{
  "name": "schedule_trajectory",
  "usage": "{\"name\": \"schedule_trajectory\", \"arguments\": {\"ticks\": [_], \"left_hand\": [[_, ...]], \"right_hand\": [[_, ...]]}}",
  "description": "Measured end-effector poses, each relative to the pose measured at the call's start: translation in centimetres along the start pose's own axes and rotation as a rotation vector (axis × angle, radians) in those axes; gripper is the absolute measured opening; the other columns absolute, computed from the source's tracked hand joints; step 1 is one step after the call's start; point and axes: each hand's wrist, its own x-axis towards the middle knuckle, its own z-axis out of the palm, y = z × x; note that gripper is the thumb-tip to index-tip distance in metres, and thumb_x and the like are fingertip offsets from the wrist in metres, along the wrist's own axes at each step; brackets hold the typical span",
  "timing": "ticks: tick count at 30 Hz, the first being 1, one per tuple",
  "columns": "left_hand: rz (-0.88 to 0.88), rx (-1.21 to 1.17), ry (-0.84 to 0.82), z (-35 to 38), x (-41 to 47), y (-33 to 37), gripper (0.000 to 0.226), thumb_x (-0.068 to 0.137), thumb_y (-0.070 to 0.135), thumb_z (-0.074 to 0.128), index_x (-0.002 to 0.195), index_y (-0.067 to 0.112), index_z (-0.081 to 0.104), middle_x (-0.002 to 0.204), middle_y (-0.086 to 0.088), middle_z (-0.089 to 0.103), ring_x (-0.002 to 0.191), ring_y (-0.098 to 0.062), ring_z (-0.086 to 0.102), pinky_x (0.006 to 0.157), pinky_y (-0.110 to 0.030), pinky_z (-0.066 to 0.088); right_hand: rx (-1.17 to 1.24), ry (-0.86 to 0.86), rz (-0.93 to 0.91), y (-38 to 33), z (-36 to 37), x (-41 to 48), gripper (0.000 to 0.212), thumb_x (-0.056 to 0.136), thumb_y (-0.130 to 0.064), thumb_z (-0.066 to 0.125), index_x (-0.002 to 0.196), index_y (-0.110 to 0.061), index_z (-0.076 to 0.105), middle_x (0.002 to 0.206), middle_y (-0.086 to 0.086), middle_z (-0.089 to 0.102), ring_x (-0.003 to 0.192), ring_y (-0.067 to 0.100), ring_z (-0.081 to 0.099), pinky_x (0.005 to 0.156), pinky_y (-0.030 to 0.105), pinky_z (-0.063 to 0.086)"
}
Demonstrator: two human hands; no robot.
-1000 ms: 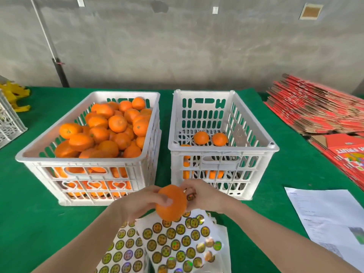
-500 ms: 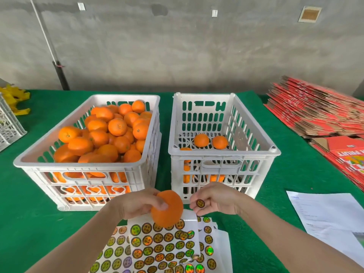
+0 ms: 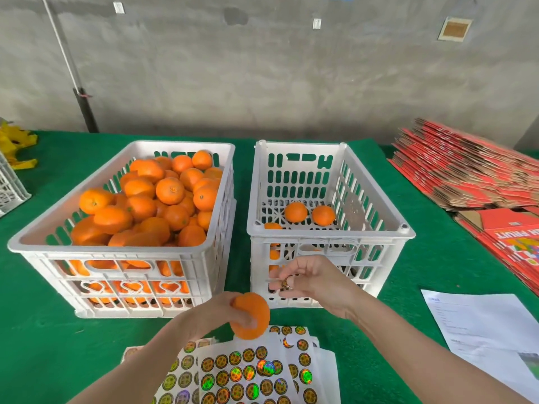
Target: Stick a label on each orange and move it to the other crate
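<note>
Pinching one label point(image 3: 285, 283), right hand point(image 3: 310, 284) hovers (left hand point(image 3: 214, 313) grips one orange point(image 3: 257, 307)).

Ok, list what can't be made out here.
Head view only.
Label in right hand: tiny, fingers partly cover it.
Orange in left hand: far side hidden, any label unseen.
Right crate: near oranges screened by its front wall.
Sticker sheets: cut by bottom edge.

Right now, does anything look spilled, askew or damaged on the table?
Nothing spilled or damaged. Only the label sheets lie fanned and askew beneath the left hand, which holds an orange; the right hand pinches one label, not yet stuck on.
</note>
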Motion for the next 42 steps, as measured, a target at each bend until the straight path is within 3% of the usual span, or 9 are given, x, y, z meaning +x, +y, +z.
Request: {"name": "schedule_trajectory", "arguments": {"ticks": [3, 7, 12, 15, 22, 25, 28, 36, 42], "left_hand": [[0.098, -0.377, 0.000, -0.3, 0.1, -0.1, 0.084, 0.042, 0.035, 0.085, 0.118, 0.013, 0.059, 0.114, -0.010, 0.067, 0.106, -0.027, 0.062, 0.088, -0.035, 0.050], [0.202, -0.783, -0.056, -0.2, -0.4, 0.9, 0.091, 0.035, 0.032, 0.096, 0.117, 0.016, 0.062, 0.109, -0.013, 0.068, 0.095, -0.033, 0.065, 0.072, -0.037, 0.055], [0.218, -0.965, -0.033, 0.3, -1.3, 2.7, 0.105, 0.029, 0.026, 0.097, 0.124, 0.014, 0.053, 0.115, -0.022, 0.057, 0.084, -0.036, 0.066, 0.061, -0.036, 0.055], [0.258, -1.002, -0.006, 0.3, -1.9, 3.3, 0.101, 0.028, 0.025, 0.097, 0.120, 0.015, 0.057, 0.114, -0.022, 0.058, 0.084, -0.038, 0.066, 0.060, -0.037, 0.055], [0.253, -0.970, 0.052, 1.1, -2.7, 4.9, 0.102, 0.026, 0.030, 0.097, 0.118, 0.018, 0.056, 0.118, -0.017, 0.057, 0.091, -0.034, 0.062, 0.061, -0.033, 0.055], [0.295, -0.863, 0.147, 1.6, -2.8, 5.2, 0.086, 0.046, 0.026, 0.088, 0.124, 0.019, 0.052, 0.127, -0.014, 0.055, 0.106, -0.031, 0.057, 0.071, -0.033, 0.055], [0.349, -0.808, 0.227, 1.8, -2.6, 5.3, 0.073, 0.060, 0.017, 0.074, 0.128, 0.018, 0.048, 0.131, -0.013, 0.051, 0.115, -0.031, 0.055, 0.086, -0.037, 0.052], [0.391, -0.829, 0.144, 1.7, -2.4, 5.8, 0.054, 0.069, 0.026, 0.071, 0.121, 0.023, 0.060, 0.109, -0.005, 0.068, 0.087, -0.018, 0.068, 0.067, -0.028, 0.053], [0.364, -0.864, 0.109, 1.8, -2.3, 6.3, 0.058, 0.070, 0.031, 0.071, 0.125, 0.020, 0.057, 0.102, -0.005, 0.070, 0.077, -0.014, 0.068, 0.061, -0.025, 0.053]], "right_hand": [[0.000, 0.036, -0.048, -1.0, 0.3, -0.5, 0.028, 0.088, 0.008, 0.056, 0.078, -0.013, 0.071, 0.111, 0.001, 0.066, 0.100, 0.013, 0.066, 0.078, 0.026, 0.056], [0.032, 0.124, -0.133, -2.7, 1.0, -1.0, 0.032, 0.085, 0.004, 0.063, 0.072, -0.023, 0.076, 0.083, -0.005, 0.071, 0.078, 0.012, 0.066, 0.072, 0.024, 0.056], [0.135, 0.097, -0.243, -3.9, 1.2, -1.6, 0.050, 0.085, 0.024, 0.043, 0.104, -0.014, 0.069, 0.088, 0.008, 0.071, 0.089, 0.020, 0.069, 0.080, 0.027, 0.056], [0.187, 0.170, -0.293, -4.2, 1.2, -1.7, 0.043, 0.087, 0.024, 0.040, 0.108, -0.007, 0.061, 0.091, 0.008, 0.073, 0.094, 0.024, 0.070, 0.078, 0.024, 0.056], [0.196, 0.248, -0.362, -4.8, 2.0, -2.4, 0.042, 0.087, 0.013, 0.053, 0.071, -0.018, 0.076, 0.101, 0.003, 0.072, 0.101, 0.012, 0.067, 0.075, 0.024, 0.056], [-0.039, 0.315, -0.391, -5.1, 2.0, -2.7, 0.037, 0.083, 0.000, 0.065, 0.072, -0.032, 0.077, 0.113, -0.008, 0.064, 0.108, 0.001, 0.058, 0.087, 0.025, 0.050], [-0.095, 0.294, -0.423, -5.4, 1.9, -3.1, 0.036, 0.082, 0.000, 0.066, 0.075, -0.033, 0.077, 0.095, -0.009, 0.071, 0.094, 0.002, 0.063, 0.078, 0.015, 0.049], [-0.321, 0.200, -0.499, -5.7, 2.1, -3.5, 0.048, 0.085, 0.000, 0.065, 0.116, -0.037, 0.059, 0.066, -0.010, 0.060, 0.068, 0.004, 0.058, 0.074, 0.016, 0.047], [-0.412, 0.221, -0.486, -5.8, 2.3, -3.1, 0.037, 0.083, -0.007, 0.069, 0.106, -0.032, 0.054, 0.069, -0.011, 0.063, 0.069, 0.004, 0.059, 0.072, 0.012, 0.042]]}}
